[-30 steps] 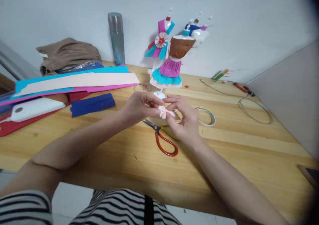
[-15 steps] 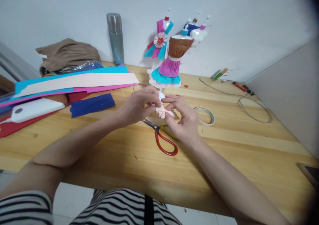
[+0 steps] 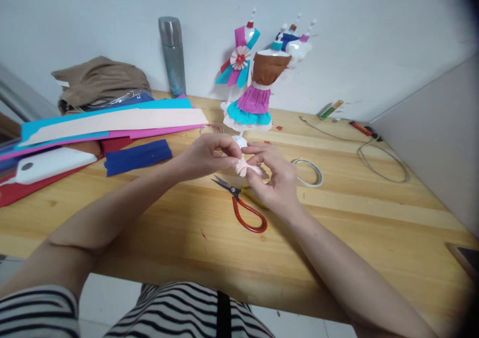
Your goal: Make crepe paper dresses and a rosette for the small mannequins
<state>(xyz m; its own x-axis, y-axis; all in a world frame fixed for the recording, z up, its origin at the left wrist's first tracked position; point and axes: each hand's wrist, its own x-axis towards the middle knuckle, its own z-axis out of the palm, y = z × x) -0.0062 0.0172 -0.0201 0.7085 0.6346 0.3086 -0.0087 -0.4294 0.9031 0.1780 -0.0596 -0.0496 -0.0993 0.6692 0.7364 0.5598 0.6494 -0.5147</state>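
Observation:
Between my two hands is a small piece of pale pink crepe paper (image 3: 242, 167), gathered into pleats that fan out at its left side. My right hand (image 3: 275, 176) pinches it between thumb and fingers. The thumb and fingertips of my left hand (image 3: 211, 153) are pressed together at its upper left edge. Beneath the hands lie scissors (image 3: 249, 218) with one red and one yellow handle, blades a little apart. Just beyond stands a small dress form (image 3: 262, 88) in brown, magenta and turquoise paper, its round white base partly hidden by my fingers.
Left lie long crepe paper strips (image 3: 123, 121), a white hot glue gun (image 3: 56, 164) and a blue paper piece (image 3: 138, 157). A tape roll (image 3: 309, 173) sits right of my hands. More small forms (image 3: 239, 59), a flask (image 3: 172, 54) and a grey cable (image 3: 362, 161) are farther back.
My left hand has shifted slightly, its fingers now flatter above the pleats. The scissors' blades show more fully. My right hand keeps its pinch on the pink paper.

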